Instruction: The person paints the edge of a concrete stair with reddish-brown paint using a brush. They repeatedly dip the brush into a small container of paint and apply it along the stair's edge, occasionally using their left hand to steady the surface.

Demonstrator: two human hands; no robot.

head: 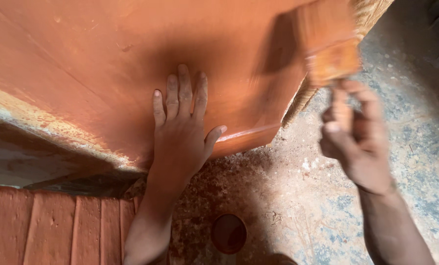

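My left hand (181, 128) lies flat with spread fingers on a large wooden panel (106, 64) coated in wet reddish-orange paint. My right hand (354, 137) grips the handle of a wide paintbrush (330, 41). The brush is blurred and its paint-soaked bristles sit at the panel's right end. Bare unpainted wood shows beyond the panel's right edge (371, 12).
A small round tin of dark red paint (228, 233) stands on the dusty concrete floor (415, 147) between my arms. Another reddish painted board with grooves (57, 228) lies at the lower left. Paint drips stain the floor under the panel.
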